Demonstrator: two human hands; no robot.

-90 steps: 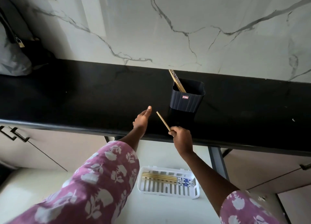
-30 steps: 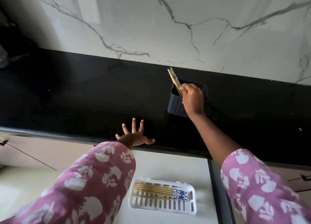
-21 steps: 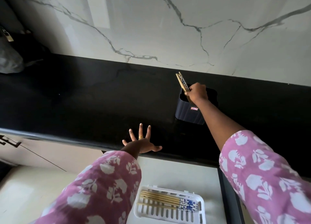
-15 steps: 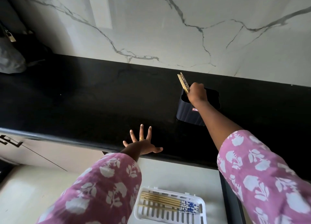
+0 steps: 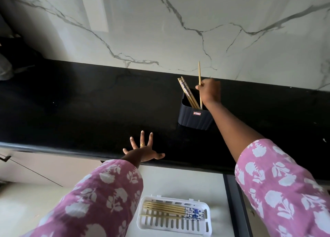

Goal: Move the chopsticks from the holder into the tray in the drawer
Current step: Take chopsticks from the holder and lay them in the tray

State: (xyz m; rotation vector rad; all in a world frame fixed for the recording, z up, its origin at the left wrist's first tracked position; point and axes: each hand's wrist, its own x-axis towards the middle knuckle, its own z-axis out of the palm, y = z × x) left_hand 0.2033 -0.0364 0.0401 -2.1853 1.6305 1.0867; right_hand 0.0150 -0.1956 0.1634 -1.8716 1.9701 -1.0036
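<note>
I am seeing the right hand [image 5: 209,91] pinching one chopstick [image 5: 200,76] above the dark holder [image 5: 195,116], which is standing near the back of the black countertop [image 5: 89,103], close to the marble wall [image 5: 160,31]. Bare counter is lying open to its left. The chopstick is pointing almost straight up, its lower end inside the holder; the other chopsticks [image 5: 185,90] are leaning left. The left hand [image 5: 142,151] is resting spread and flat, gripping nothing, at the counter's front edge. Below, in the open drawer [image 5: 178,181], the white tray [image 5: 175,226] is holding chopsticks lying left to right [image 5: 166,209], patterned ends rightward.
</note>
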